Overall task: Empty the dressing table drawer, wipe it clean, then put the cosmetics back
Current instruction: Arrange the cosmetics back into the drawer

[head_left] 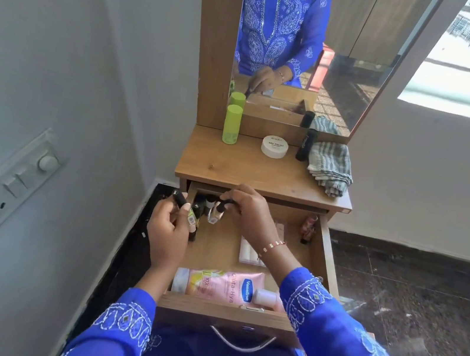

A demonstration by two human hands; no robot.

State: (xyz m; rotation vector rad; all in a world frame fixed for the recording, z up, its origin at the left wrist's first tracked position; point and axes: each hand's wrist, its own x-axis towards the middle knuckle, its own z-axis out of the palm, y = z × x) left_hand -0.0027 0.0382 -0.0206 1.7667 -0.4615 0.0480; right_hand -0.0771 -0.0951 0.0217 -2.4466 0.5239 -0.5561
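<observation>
Head view shows the emptying step under way, not far along by my judgement. Starting at the left, the left hand has its grip closed around a small dark tube and what looks like a second small bottle with a green label, held just outside the drawer's left wall. Just right of that grip, a cluster of small bottles stands in the drawer's far left corner. The right hand reaches across to them, its fingertips pinched narrow on the black cap of a clear nail polish bottle.

Right of that grip and nearer the person lie a white flat pack, a pink lotion tube along the front wall, and a pale pink bottle beside it. Far right of the grip, small dark bottles stand in the back corner. So most cosmetics remain inside.

Above the grip, on the bench, stand a green bottle, a white jar, a black tube and a striped cloth, the cloth likely for wiping. Wiping and refilling are both left to do.

The right forearm hides part of the flat pack and the drawer floor. What exactly the left grip holds is hard to make out.
</observation>
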